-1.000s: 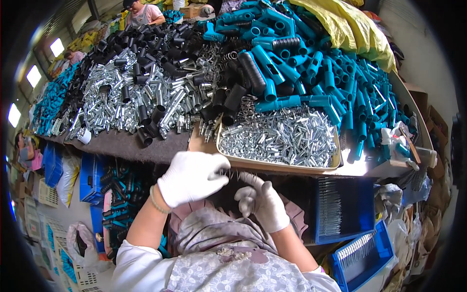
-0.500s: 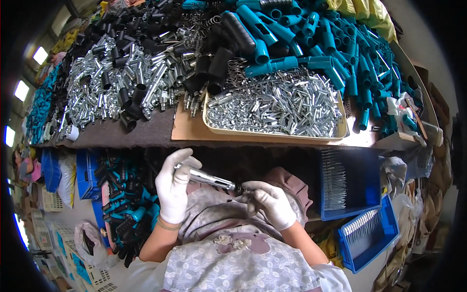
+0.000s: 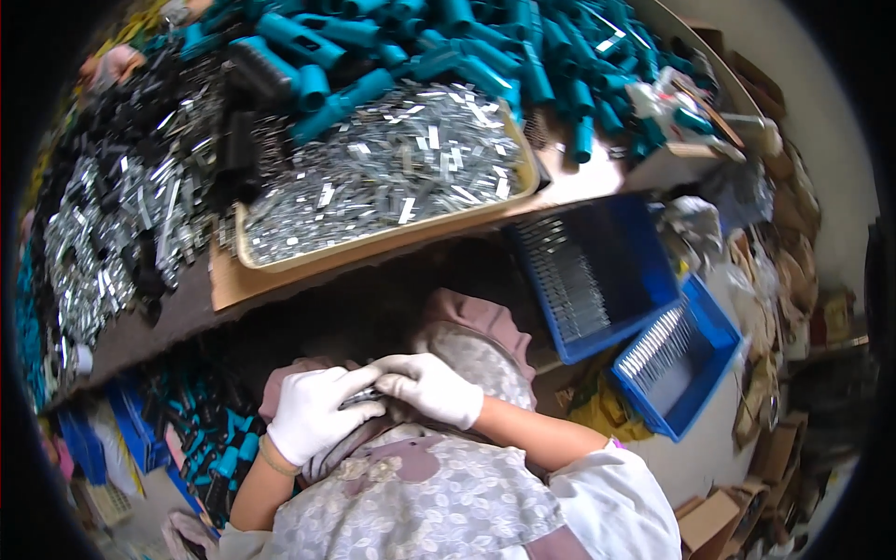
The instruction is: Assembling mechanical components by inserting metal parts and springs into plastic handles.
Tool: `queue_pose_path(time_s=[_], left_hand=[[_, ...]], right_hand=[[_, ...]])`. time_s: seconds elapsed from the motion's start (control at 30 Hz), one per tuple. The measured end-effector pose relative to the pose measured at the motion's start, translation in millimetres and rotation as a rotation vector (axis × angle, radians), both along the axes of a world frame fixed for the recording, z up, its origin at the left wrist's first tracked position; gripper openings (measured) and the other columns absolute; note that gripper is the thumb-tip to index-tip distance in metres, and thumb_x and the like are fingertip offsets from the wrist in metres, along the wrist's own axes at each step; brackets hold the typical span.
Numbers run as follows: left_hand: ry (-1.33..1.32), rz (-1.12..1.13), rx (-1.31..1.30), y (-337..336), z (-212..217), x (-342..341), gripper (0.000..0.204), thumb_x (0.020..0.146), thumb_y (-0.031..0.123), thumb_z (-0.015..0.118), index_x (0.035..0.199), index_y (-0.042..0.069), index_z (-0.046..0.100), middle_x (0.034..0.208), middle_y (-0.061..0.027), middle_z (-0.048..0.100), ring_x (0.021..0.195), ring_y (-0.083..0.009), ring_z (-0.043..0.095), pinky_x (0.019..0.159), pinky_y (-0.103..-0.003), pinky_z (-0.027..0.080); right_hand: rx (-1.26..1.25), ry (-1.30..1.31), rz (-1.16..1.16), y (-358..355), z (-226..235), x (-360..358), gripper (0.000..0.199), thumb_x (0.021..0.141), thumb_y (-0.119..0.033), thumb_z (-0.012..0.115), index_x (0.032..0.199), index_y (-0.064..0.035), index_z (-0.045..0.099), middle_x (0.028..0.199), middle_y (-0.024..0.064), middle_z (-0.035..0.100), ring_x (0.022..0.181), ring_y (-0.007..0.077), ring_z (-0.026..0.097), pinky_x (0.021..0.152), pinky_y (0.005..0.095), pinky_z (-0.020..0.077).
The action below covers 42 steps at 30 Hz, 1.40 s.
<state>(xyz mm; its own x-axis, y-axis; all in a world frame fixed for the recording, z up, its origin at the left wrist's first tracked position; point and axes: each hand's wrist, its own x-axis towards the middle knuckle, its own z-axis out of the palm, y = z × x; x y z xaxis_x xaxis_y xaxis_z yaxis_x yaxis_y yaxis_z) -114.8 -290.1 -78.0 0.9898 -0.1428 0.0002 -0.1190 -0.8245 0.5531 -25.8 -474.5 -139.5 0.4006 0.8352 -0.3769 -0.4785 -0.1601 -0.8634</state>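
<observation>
Both of my hands wear white gloves and meet over my lap. My left hand (image 3: 322, 411) is closed around a silver metal tube (image 3: 361, 397), of which only a small shiny part shows between the fingers. Against its far end, my right hand (image 3: 435, 388) has its fingers bent and pressed together, touching the left fingertips. Most of the tube is hidden by the gloves.
On the bench ahead, a cream tray (image 3: 392, 231) holds many small metal pieces. Teal housings (image 3: 485, 56) are heaped behind it, loose metal parts (image 3: 103, 252) to its left. Two blue bins (image 3: 597, 350) (image 3: 686, 425) with rows of metal rods stand at the right.
The view has turned to the right. My hands have drawn together; the slotted metal tube, plainly visible between them before, is now mostly covered by my fingers.
</observation>
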Motion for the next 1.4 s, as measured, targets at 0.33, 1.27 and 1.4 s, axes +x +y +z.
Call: queue_pose_path(time_s=[0.33, 1.27, 1.4], left_hand=[[-0.092, 0.197, -0.285, -24, -27, -3, 0.028, 0.075, 0.01, 0.079, 0.1, -0.001, 0.071, 0.084, -0.0164, 0.071, 0.073, -0.0288, 0.07, 0.066, -0.034, 0.054], [0.106, 0.458, -0.426, -39, -45, -9, 0.027, 0.078, -0.002, 0.074, 0.102, -0.003, 0.063, 0.083, -0.0088, 0.068, 0.074, -0.0125, 0.063, 0.068, -0.026, 0.051], [0.084, 0.391, -0.32, -50, -40, 0, 0.027, 0.075, -0.001, 0.075, 0.099, -0.004, 0.064, 0.08, -0.0099, 0.068, 0.07, -0.0133, 0.063, 0.066, -0.027, 0.051]], right_hand=[[-0.46, -0.729, -0.633, -120, -35, 122, 0.02, 0.086, -0.018, 0.064, 0.097, -0.0042, 0.073, 0.088, 0.0157, 0.071, 0.082, 0.029, 0.07, 0.078, 0.0365, 0.0548], [-1.644, -0.95, -0.899, -476, -105, 107, 0.011, 0.083, -0.018, 0.068, 0.09, -0.0159, 0.075, 0.092, 0.0121, 0.073, 0.087, 0.0317, 0.07, 0.077, 0.041, 0.0553], [-1.665, -0.979, -0.981, -493, -107, 136, 0.014, 0.086, -0.016, 0.063, 0.092, -0.0171, 0.076, 0.098, 0.012, 0.073, 0.094, 0.0323, 0.069, 0.082, 0.0414, 0.055]])
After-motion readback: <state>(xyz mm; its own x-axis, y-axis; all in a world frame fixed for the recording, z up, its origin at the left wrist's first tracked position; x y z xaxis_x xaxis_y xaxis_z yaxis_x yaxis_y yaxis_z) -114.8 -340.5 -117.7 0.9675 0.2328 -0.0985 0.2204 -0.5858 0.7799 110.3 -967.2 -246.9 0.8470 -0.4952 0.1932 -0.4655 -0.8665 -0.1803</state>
